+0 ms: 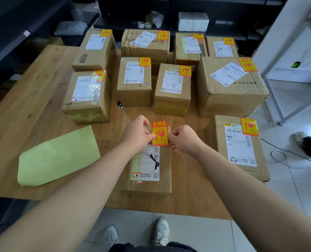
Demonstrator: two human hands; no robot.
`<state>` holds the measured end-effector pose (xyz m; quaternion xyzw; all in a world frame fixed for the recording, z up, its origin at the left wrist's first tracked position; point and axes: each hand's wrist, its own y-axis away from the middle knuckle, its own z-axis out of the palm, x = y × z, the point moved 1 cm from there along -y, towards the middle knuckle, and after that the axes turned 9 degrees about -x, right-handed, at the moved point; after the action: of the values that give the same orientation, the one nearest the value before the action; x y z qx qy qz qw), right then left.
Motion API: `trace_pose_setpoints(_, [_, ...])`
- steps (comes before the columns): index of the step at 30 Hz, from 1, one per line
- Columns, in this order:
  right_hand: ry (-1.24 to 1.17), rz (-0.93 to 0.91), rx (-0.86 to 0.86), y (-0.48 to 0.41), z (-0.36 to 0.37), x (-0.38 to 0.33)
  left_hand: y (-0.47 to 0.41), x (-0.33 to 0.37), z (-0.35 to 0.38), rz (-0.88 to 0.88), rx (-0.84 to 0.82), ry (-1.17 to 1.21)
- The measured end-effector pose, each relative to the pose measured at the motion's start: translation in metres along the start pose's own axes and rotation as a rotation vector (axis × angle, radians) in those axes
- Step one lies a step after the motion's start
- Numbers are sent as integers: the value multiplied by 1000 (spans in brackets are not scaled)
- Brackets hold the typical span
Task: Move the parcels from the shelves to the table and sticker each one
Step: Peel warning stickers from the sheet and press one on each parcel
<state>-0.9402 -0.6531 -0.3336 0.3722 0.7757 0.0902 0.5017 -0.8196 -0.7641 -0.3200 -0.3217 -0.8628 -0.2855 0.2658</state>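
L hand & R hand each pinch one side edge of sticker. Parcel sits directly under the grip. Lower sticker level, keep barcodes uncovered, smooth from ctr outward.

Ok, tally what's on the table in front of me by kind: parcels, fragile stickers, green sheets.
Parcels: 10
Fragile stickers: 10, one pinched between left hand and right hand
Green sheet: 1
Total: 21
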Motion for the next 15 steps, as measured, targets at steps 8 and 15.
trace_pose_setpoints(8, [-17,44,-24,-2,1,3,-1,3,0,18,-26,-59])
trace_pose_setpoints(15, [-26,74,-35,-3,0,2,-3,4,-1,16,-47,-67])
